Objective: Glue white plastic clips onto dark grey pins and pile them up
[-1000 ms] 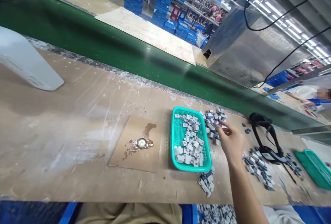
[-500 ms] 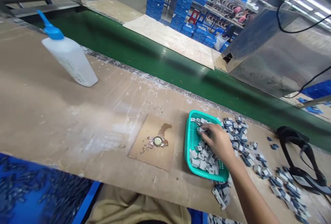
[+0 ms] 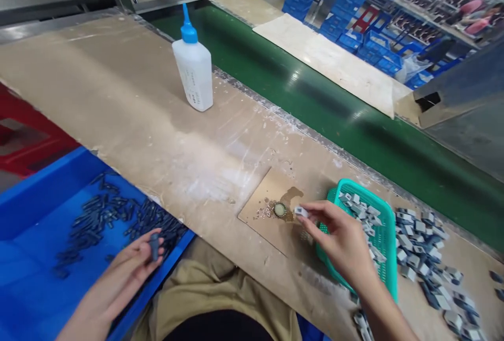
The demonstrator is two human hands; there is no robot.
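Observation:
My right hand (image 3: 338, 238) pinches a small grey-white block (image 3: 301, 211) between thumb and fingertips, holding it beside a small round glue cap (image 3: 280, 209) on a brown cardboard square (image 3: 271, 215). Behind the hand lies a teal mesh basket (image 3: 388, 257) with several such blocks in it. My left hand (image 3: 132, 267) grips a small dark grey part (image 3: 154, 245) over a blue bin (image 3: 47, 236) scattered with several dark parts, at the lower left.
A white glue bottle (image 3: 193, 71) with a blue nozzle stands on the worn wooden bench (image 3: 129, 105). Several loose grey blocks (image 3: 429, 257) lie right of the basket. A green conveyor belt (image 3: 323, 105) runs behind the bench. Blue crates (image 3: 354, 21) are stacked far back.
The view swung left and down. My right hand left the basket with a block and moved left to the cardboard. My left hand came into view holding a dark part.

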